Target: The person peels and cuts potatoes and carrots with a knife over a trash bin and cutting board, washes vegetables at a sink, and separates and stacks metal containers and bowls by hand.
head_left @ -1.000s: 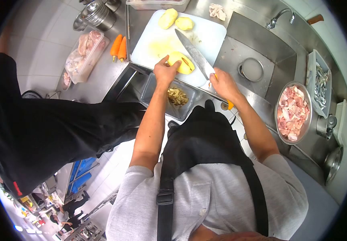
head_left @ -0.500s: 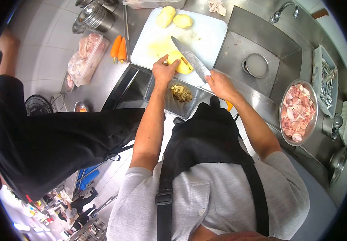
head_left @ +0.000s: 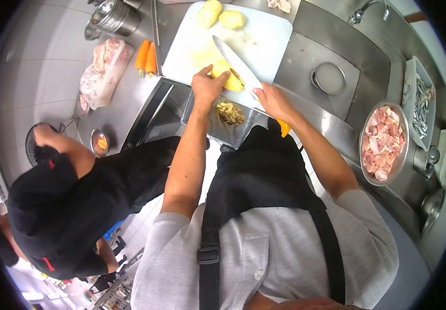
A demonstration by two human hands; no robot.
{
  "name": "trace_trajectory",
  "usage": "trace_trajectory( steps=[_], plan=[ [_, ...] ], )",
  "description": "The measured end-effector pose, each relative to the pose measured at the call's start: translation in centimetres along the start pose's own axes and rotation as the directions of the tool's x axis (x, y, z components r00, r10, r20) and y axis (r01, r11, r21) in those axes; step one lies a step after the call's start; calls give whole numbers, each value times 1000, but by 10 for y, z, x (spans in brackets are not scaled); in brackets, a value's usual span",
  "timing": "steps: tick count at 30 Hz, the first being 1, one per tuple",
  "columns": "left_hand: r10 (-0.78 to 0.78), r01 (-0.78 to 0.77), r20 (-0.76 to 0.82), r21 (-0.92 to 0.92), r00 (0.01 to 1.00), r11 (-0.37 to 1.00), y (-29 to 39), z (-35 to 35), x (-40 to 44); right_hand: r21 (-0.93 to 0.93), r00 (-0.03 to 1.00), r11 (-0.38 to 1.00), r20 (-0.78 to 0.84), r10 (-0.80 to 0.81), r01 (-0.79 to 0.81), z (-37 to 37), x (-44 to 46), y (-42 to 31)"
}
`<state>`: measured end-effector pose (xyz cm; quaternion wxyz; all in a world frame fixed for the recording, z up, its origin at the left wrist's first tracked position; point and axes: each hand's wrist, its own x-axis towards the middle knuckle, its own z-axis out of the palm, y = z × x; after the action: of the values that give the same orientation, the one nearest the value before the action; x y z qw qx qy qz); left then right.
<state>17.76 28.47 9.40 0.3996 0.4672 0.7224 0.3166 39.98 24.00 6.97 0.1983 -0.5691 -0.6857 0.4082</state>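
My left hand [head_left: 206, 87] holds a peeled yellow potato [head_left: 222, 71] against the white cutting board [head_left: 267, 36], thumb and fingers on either side of it. In my right hand [head_left: 275, 102] is a large kitchen knife [head_left: 236, 59], gripped by its handle. The blade slants up and left across the board along the potato's right side, by a dark slit or edge; whether it is in the flesh I cannot tell. Two peeled potatoes, one larger [head_left: 209, 14] and one smaller [head_left: 232, 19], lie at the board's far edge. Below the board, a lined bin [head_left: 218, 133] contains peelings [head_left: 229, 113].
Right of the board is a steel sink [head_left: 305, 62] with a round pot [head_left: 329, 78]. Further right stand a bowl of raw meat [head_left: 383, 144] and a tray of small fish [head_left: 422, 106]. Carrots [head_left: 142, 56] and a meat container [head_left: 104, 72] lie left. A co-worker [head_left: 63, 206] in black bends close on my left.
The knife has tilted so its blade face looks paler, and its tip has shifted slightly left. The co-worker has bent forward, an arm now reaching over toward the fan. My view has shifted slightly.
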Motion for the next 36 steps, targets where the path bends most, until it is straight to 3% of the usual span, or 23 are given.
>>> trace_trajectory(
  steps=[4, 10, 13, 14, 17, 21, 24, 27, 29, 31, 32, 35, 36],
  plan=[
    [20, -19, -18, 71, 1000, 997, 7, 1, -5, 31, 1000, 999, -6, 30, -30, 1, 7, -7],
    [78, -75, -55, 45, 995, 996, 0, 1, 1, -38, 986, 996, -142, -91, 87, 23, 24, -6],
    [44, -41, -51, 59, 998, 997, -2, 3, -5, 149, 987, 984, 143, 79, -100, 2, 29, -12],
    [38, -35, -51, 58, 998, 998, -8, 5, 0, 223, 981, 966, 168, 93, -130, 1, 30, -10],
    [72, -69, -73, 38, 995, 997, 3, 2, -10, 486, 923, 821, 365, 120, -299, -15, 30, -6],
    [33, -33, -13, -1, 999, 999, -4, -2, -7, 531, 963, 807, 205, 175, -260, -26, 22, -7],
    [32, -28, 30, -131, 999, 991, -11, -3, -9, 473, 983, 862, 78, 164, -182, -43, 16, 1],
    [69, -55, -73, 178, 995, 982, -27, 14, 6, 507, 990, 853, 6, 139, -123, -58, 0, -10],
    [146, -86, -134, 375, 980, 923, 0, 22, -6, 526, 988, 843, -28, 151, -114, -54, -5, -4],
    [336, -211, -115, 581, 935, 786, 20, 23, -14, 535, 984, 837, -46, 170, -119, -52, -12, 3],
    [434, -359, -35, 505, 900, 785, 15, 22, -6, 534, 983, 836, -49, 179, -126, -52, -16, 5],
    [457, -550, 336, 668, 824, 502, 13, 17, 10, 550, 975, 823, -65, 214, -144, -52, -35, 9],
    [426, -544, 347, 632, 836, 552, 25, 12, 5, 542, 971, 826, -72, 229, -155, -53, -39, 12]
  ],
)
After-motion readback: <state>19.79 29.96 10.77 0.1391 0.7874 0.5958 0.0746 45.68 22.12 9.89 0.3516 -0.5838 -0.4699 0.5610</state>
